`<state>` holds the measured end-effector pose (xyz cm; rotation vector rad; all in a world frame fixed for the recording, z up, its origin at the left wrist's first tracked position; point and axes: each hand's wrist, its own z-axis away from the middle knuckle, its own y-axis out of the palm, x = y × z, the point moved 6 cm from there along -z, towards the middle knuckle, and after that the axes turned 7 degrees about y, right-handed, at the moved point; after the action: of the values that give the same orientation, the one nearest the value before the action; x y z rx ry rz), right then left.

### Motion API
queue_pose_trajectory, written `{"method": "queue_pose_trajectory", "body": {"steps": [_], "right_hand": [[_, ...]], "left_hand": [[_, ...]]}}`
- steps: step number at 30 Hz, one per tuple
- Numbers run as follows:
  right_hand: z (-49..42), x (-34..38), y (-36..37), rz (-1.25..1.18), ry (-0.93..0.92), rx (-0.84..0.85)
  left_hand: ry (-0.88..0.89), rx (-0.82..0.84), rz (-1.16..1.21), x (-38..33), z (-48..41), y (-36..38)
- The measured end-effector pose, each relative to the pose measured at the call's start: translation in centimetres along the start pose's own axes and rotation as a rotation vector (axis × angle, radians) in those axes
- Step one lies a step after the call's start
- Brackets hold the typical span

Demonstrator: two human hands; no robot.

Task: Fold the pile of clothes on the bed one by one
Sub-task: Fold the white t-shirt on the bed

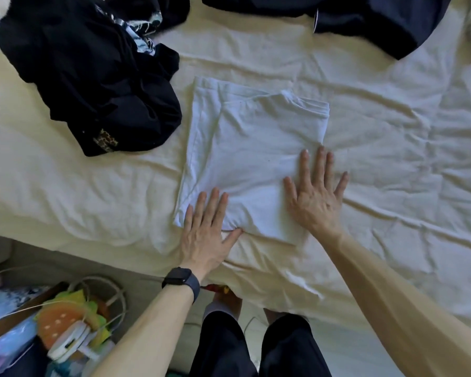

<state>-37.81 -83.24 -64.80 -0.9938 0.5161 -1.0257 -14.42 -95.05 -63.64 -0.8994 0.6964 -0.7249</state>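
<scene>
In the head view, a white garment (253,159) is seen lying flat at the centre of the bed (392,131), already folded into a rectangle. Its long axis runs from about 6 o'clock to 12 o'clock, leaning slightly towards 1.

The left hand (207,229) is laid on the garment's near-left corner, at 7 o'clock from its middle. The fingers are straight and pressed flat, pointing towards 12, and the thumb is spread along the near edge. The right hand (316,191) is laid across the right edge at about 4 o'clock, fingers straight and splayed, partly on the cloth and partly on the sheet. Nothing is gripped by either hand.

Both hands are placed at the near end, so the free length lies ahead of the fingers towards 12. A further fold along that axis is judged the likely next step, and neither hand is clearly nearer.

One white garment and two hands are counted. One dark pile (93,85) is seen at 10 o'clock and one dark garment (378,20) at 1 o'clock. The pieces within the pile cannot be counted.
</scene>
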Motion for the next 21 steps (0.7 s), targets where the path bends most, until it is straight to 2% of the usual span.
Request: {"method": "queue_pose_trajectory", "body": {"steps": [3,4,6,8,10,12,14,18,21], "right_hand": [[1.5,0.4,-1.6,-0.151,0.085,-0.043],[2.4,0.3,-1.9,-0.211,0.123,-0.048],[4.2,0.0,-2.0,-0.341,0.186,-0.028],[6.2,-0.7,-1.2,-0.489,0.287,0.048],[8.0,-1.4,0.1,-0.565,0.427,0.206],[9.1,-1.9,1.2,-0.563,0.495,0.348],[9.4,-2.3,1.6,-0.621,0.477,0.382],[9.0,-3.6,0.9,-0.643,0.389,0.294],[8.9,-4.0,1.0,-0.659,0.404,0.264]], "left_hand": [[-0.061,-0.235,0.164,-0.5,0.9,-2.3],[-0.150,-0.344,0.200,-0.1,1.5,-3.4],[-0.486,-0.475,0.307,1.5,3.0,-4.6],[-0.815,-0.431,0.521,3.1,4.2,-4.4],[-1.000,-0.317,0.814,3.9,4.7,-3.1],[-1.072,-0.246,1.022,4.4,4.8,-2.1],[-1.082,-0.252,1.108,4.9,4.8,-1.9],[-1.105,-0.325,1.216,6.5,4.9,-1.6],[-1.173,-0.334,1.326,6.9,5.1,-0.7]]}}
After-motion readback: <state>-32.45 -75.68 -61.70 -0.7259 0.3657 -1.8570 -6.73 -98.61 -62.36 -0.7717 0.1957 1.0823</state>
